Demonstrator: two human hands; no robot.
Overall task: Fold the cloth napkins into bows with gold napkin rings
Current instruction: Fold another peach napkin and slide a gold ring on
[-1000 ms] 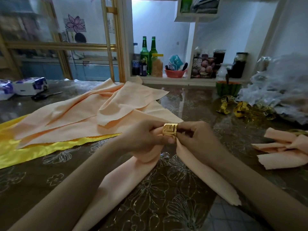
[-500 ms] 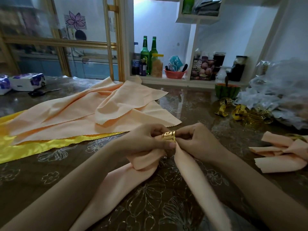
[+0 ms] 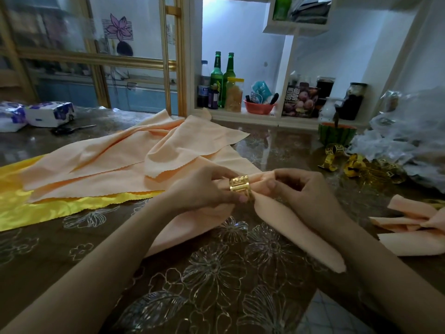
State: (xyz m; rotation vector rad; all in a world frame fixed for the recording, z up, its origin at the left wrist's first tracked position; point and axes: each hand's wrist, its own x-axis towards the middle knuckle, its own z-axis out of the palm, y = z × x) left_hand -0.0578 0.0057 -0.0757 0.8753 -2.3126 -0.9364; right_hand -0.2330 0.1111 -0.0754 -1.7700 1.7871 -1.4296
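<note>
The left hand (image 3: 207, 189) has its thumb and fingers clamped on a gold napkin ring (image 3: 240, 186), held just above the desk (image 3: 216, 285) near its middle. The right hand (image 3: 303, 191) pinches the fold of peach napkin (image 3: 284, 220) that comes out of the ring's right side. How much cloth sits inside the ring is hidden by the band and by both sets of fingers. The napkin's left tail passes under the left palm and forearm, so only its near edge shows. Its right tail lies on the desk and ends in a blunt tip beside the right forearm.

At the right edge a finished bow (image 3: 414, 222) is cut off by the frame, and its ring is barely visible. The loose gold rings (image 3: 356, 165) lie far right in a dim tangle, too jumbled to count, against blurred plastic bags (image 3: 409, 141). A pile of peach napkins (image 3: 120, 160) lies far left over a yellow satin cloth (image 3: 48, 208).

Compared with half a second ago, the ring's patterned face is turned more toward the camera. A short stretch of napkin now shows between the ring and the right fingers, which earlier touched it. The right tail, which then ran off the bottom edge, is drawn in so its tip is visible.
</note>
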